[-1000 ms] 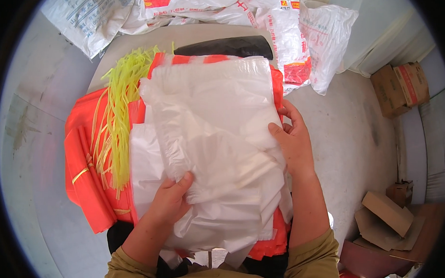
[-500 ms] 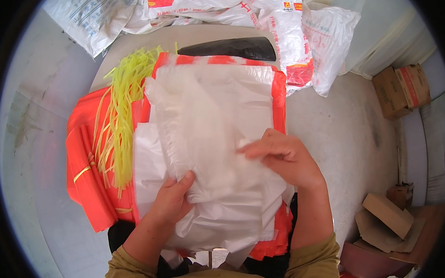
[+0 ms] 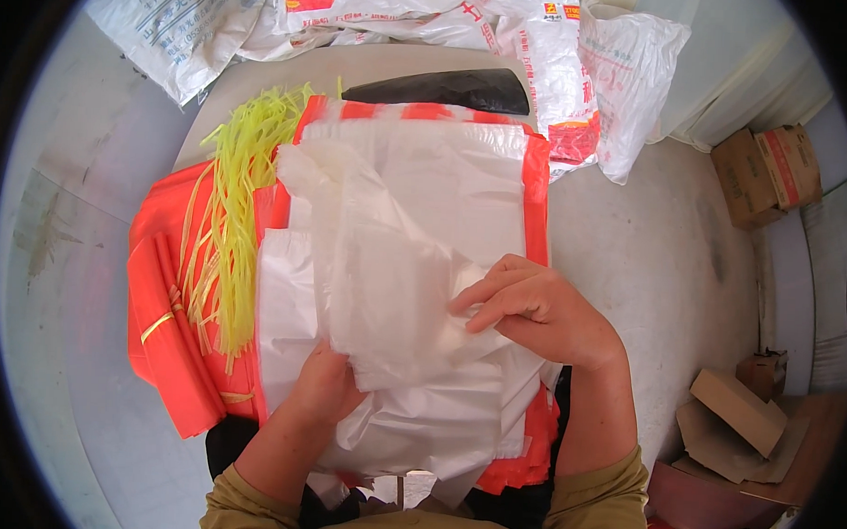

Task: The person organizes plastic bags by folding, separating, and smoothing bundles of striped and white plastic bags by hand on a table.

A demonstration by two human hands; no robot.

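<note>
A pale, translucent plastic bag lies loosely over a pile of white plastic sheets with red borders. Its lower left corner is pinched in my left hand, whose thumb is partly covered by the film. Over the bag's right side is my right hand, its fingers bent a little and apart, the tips at the film or just above it. Nothing shows between those fingers. Beneath, the white sheets have a red strip along the right and far edges.
Yellow-green ties hang over red bags at the left, beside a tied red roll. A black wrapped bundle lies at the far side. White printed sacks stand behind. Cardboard boxes are at the right, with an opened carton nearer.
My left hand has turned over slightly, its thumb now under the film. The bag's upper part has folded down toward me. My right hand has slowed and its fingers are more spread.
</note>
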